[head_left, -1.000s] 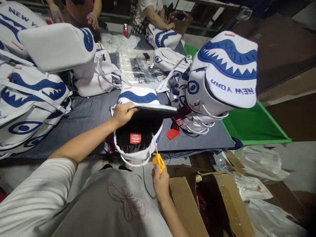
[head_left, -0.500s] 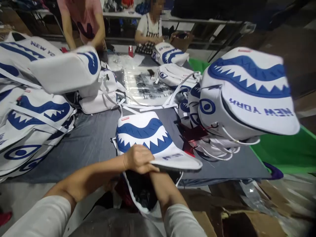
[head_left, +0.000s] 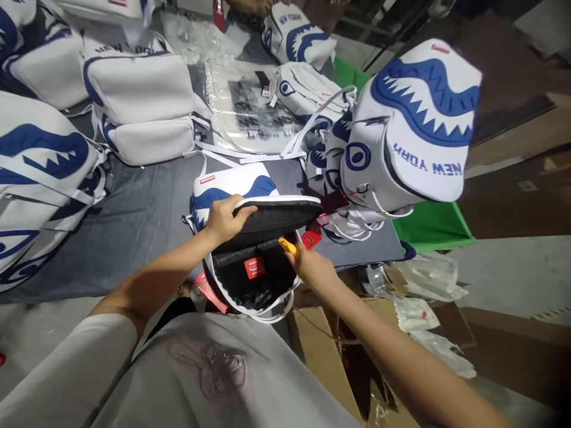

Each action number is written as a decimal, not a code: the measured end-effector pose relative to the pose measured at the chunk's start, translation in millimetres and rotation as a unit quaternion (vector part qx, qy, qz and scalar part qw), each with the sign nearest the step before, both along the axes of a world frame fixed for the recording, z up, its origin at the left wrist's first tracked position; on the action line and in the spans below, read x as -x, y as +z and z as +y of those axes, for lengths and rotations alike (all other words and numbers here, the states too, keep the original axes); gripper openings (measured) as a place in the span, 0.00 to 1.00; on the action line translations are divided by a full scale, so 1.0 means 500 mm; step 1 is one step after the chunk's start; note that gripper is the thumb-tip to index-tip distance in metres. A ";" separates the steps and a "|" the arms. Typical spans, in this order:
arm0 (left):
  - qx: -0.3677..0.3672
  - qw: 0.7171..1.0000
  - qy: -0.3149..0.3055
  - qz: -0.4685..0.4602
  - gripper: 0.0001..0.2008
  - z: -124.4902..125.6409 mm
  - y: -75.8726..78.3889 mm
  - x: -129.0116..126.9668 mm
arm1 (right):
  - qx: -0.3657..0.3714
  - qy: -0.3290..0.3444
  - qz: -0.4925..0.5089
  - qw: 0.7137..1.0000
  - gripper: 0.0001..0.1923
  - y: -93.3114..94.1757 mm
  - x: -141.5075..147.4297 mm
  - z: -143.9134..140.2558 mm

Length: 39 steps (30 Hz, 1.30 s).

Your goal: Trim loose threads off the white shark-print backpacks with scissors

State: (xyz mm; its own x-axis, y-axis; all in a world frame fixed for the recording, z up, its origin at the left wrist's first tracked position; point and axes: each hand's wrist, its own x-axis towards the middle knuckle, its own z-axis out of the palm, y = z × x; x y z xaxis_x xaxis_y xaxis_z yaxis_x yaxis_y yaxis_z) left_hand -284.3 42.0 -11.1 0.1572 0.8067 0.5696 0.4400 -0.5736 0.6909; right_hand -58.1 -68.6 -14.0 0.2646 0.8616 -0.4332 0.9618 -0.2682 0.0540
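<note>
A white backpack with a blue shark-mouth print (head_left: 209,193) lies at the table's front edge, unzipped, its black lining facing me. A red label (head_left: 254,268) is on the lining inside. My left hand (head_left: 226,221) is closed on the edge of the raised flap (head_left: 281,214), holding it up. At the right side of the opening, my right hand (head_left: 314,267) is closed around small yellow thread snips (head_left: 288,245), whose tip points into the bag. A red hang tag (head_left: 311,239) hangs just beside that hand.
A stack of similar backpacks (head_left: 419,125) rises at the right; more backpacks (head_left: 143,89) lie at the left. Clear plastic bags (head_left: 250,113) lie at the table's back. A green bin (head_left: 432,226) stands beyond the right edge. Cardboard boxes (head_left: 321,345) sit below.
The backpack's flap has been lifted, showing the lining. My right hand has come out from under the flap to the right side, with the snips in view. My view has tilted down.
</note>
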 end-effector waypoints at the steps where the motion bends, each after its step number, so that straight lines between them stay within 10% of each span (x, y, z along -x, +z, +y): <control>1: -0.007 1.000 -0.014 0.000 0.22 -0.009 0.004 -0.004 | 0.004 -0.009 -0.015 1.000 0.19 -0.001 -0.003 0.038; 6: -0.017 0.999 0.034 0.014 0.21 -0.015 0.005 -0.006 | 0.030 -0.063 -0.038 0.997 0.20 -0.031 -0.006 0.148; 15: 0.035 0.990 0.127 -0.049 0.22 0.027 -0.057 -0.046 | 0.232 -0.041 0.093 0.967 0.14 0.006 0.068 -0.115; 26: -0.025 0.998 0.047 -0.020 0.25 -0.001 -0.007 -0.047 | 0.027 0.131 0.088 0.987 0.17 -0.235 0.158 -0.045; 39: -0.056 0.994 0.089 -0.006 0.26 0.035 -0.015 -0.043 | -0.174 -0.099 0.171 0.965 0.18 -0.304 0.126 -0.024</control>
